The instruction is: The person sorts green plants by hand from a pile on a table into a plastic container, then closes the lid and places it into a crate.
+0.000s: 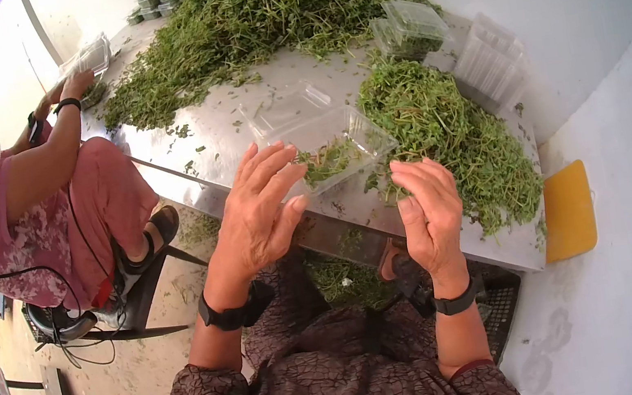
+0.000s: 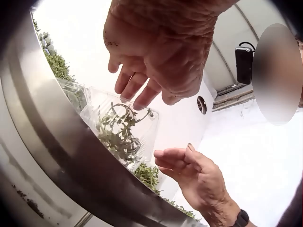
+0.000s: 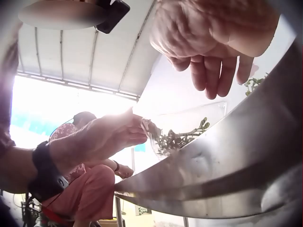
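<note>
An unlatched clear plastic clamshell box (image 1: pixel 374 137) lies near the table's front edge, its lid (image 1: pixel 278 112) tipped back behind it. Some leafy green sprigs (image 1: pixel 331 159) are inside the box. At its left side is my left hand (image 1: pixel 256 211), fingers extended and spread, the tips overlapping the box in the head view. My right hand (image 1: pixel 432 216) hovers to the right of the box, in front of a smaller heap of greens (image 1: pixel 445 127), fingers loosely bent with nothing in them. In the left wrist view the box (image 2: pixel 149 125) shows between both hands.
A large mound of greens (image 1: pixel 279 13) covers the back of the metal table (image 1: pixel 229 116). Stacked empty boxes (image 1: pixel 488 58) and a filled box (image 1: pixel 409 25) stand at right, by a yellow board (image 1: pixel 569 211). Another person (image 1: pixel 42 191) sits at left, handling a box.
</note>
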Motion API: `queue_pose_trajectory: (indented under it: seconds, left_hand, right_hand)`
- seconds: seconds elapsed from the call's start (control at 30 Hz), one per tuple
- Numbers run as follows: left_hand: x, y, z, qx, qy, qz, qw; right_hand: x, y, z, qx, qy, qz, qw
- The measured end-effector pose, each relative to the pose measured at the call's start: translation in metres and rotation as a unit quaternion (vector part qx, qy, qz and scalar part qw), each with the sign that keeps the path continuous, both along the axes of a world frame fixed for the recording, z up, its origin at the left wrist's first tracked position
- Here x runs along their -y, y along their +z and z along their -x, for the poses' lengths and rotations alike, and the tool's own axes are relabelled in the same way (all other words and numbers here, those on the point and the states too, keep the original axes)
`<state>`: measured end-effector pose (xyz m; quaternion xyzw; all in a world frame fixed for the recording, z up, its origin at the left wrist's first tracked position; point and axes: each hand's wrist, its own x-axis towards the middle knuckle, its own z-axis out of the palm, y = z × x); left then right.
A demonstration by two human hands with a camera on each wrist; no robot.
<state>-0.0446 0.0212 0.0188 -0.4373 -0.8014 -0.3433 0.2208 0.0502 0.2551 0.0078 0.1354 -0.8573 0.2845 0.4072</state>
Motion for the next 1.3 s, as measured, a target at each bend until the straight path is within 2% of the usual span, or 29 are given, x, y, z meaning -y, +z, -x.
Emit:
queue_pose_trajectory:
  seconds: [0.1, 0.23, 0.37, 0.6, 0.67, 0.8, 0.87, 1.0, 1.17, 1.3]
  left_hand:
    - [-0.001, -0.001, 0.000, 0.009, -0.013, 0.003, 1.000]
    - [-0.006, 0.000, -0.001, 0.017, -0.030, 0.036, 0.999]
    - [-0.007, 0.001, -0.004, 0.028, -0.036, 0.049, 0.998]
    - [-0.014, 0.007, 0.001, 0.018, -0.046, 0.074, 0.996]
    - [-0.017, 0.011, 0.003, 0.019, -0.056, 0.132, 0.990]
    - [-0.025, 0.018, 0.005, 0.008, -0.078, 0.165, 0.983]
    - [-0.024, 0.020, 0.007, 0.042, -0.066, 0.199, 0.977]
    - [-0.023, 0.020, 0.000, -0.020, -0.052, 0.129, 0.990]
    - [-0.024, 0.016, -0.006, -0.049, -0.042, 0.131, 0.989]
    - [-0.022, 0.007, 0.002, -0.063, 0.018, 0.122, 0.990]
  right_hand:
    - [0.003, -0.008, -0.003, 0.003, -0.008, -0.004, 1.000]
    - [0.013, 0.010, -0.003, -0.006, -0.012, -0.057, 0.998]
    - [0.026, 0.005, 0.000, 0.016, -0.025, -0.062, 0.998]
    - [0.035, -0.009, 0.011, 0.012, 0.012, -0.071, 0.997]
    - [0.033, -0.008, 0.013, 0.024, 0.023, -0.057, 0.998]
    - [0.033, -0.010, 0.013, 0.028, 0.018, -0.048, 0.998]
    - [0.033, -0.014, 0.013, 0.015, 0.035, -0.038, 0.999]
    - [0.029, -0.018, 0.005, -0.022, 0.027, -0.014, 0.999]
    - [0.016, -0.016, -0.008, -0.042, -0.010, 0.018, 0.999]
    - [0.002, -0.028, -0.014, -0.029, -0.040, 0.048, 0.998]
